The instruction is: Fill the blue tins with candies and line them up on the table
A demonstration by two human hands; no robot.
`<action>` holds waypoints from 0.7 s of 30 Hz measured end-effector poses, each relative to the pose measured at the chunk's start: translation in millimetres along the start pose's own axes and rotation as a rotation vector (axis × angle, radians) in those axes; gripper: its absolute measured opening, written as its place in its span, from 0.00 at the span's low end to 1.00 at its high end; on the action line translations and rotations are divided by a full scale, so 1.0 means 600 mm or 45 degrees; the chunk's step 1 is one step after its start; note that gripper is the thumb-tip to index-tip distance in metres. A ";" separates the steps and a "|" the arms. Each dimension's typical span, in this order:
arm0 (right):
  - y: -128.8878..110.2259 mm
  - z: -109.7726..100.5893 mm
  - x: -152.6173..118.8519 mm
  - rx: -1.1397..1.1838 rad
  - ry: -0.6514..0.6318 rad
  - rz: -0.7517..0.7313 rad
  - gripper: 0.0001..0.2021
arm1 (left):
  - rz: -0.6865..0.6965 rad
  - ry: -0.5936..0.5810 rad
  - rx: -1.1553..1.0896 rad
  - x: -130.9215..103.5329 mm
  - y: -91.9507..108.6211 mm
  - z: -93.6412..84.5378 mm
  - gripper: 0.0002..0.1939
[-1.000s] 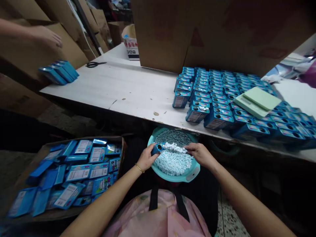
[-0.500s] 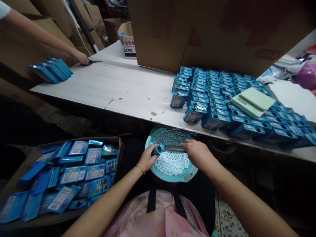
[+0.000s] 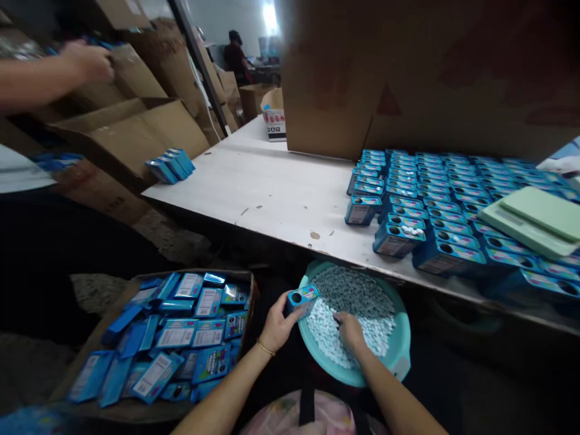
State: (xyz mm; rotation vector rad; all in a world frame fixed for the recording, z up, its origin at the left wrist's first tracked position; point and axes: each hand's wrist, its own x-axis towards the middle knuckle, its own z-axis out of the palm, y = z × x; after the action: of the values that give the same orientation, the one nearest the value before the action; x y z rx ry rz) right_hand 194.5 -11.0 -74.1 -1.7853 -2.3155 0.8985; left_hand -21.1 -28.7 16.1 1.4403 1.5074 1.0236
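The left hand [image 3: 277,326] is clamped around one blue box [image 3: 302,297], held upright over the ten-o'clock rim of the turquoise basin [image 3: 405,338], its round hole uppermost. The right hand [image 3: 351,333] is down among the pale pellets [image 3: 324,329], its fingers closed on what is probably the scoop [image 3: 336,321]; only a dark bit shows. The hands are apart.

Half a second earlier the scoop met the box's opening; now they are separated, so nothing is being poured, and the scoop seems to be loading. How full the box is cannot be told.

Toward eight o'clock, a carton [image 3: 252,296] holds jumbled blue packs [image 3: 211,332]. Beyond the basin, rows of upright boxes [image 3: 448,238] fill the three-o'clock side of the surface [image 3: 290,193], a green scale [image 3: 539,217] on them.

Farther off, at ten o'clock, a co-worker's hand [image 3: 86,62] has lifted from the surface, and the scissors are no longer visible there.
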 end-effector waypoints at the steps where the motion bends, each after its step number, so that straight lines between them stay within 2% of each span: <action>1: 0.009 0.004 0.006 0.175 0.005 0.005 0.19 | 0.002 0.007 -0.004 0.001 -0.001 0.000 0.19; 4: 0.049 -0.004 0.011 0.559 0.040 0.077 0.18 | 0.010 0.015 -0.014 0.005 -0.002 0.000 0.19; 6: 0.073 -0.025 0.001 0.590 0.059 0.118 0.18 | 0.019 0.006 -0.007 0.009 -0.003 0.002 0.20; 10: 0.087 -0.110 -0.038 0.660 0.089 0.168 0.18 | 0.046 -0.032 0.035 0.020 -0.009 0.017 0.20; 14: 0.053 -0.217 -0.074 0.571 0.059 0.035 0.18 | 0.123 -0.105 0.109 0.031 -0.010 0.049 0.20; 16: 0.028 -0.258 -0.084 0.445 0.016 -0.037 0.18 | 0.184 -0.153 0.170 0.035 -0.009 0.066 0.20; 18: 0.003 -0.286 -0.088 0.264 -0.042 -0.097 0.18 | 0.252 -0.202 0.212 0.037 -0.005 0.080 0.21; 21: -0.035 -0.308 -0.086 -0.127 -0.133 -0.103 0.17 | 0.330 -0.245 0.245 0.037 -0.002 0.093 0.22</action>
State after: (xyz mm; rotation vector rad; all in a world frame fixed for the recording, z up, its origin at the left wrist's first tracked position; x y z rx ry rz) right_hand 267.6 12.4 102.6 -1.7045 -2.5195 0.8993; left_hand 29.8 -4.8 -5.1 1.8527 1.3324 0.8770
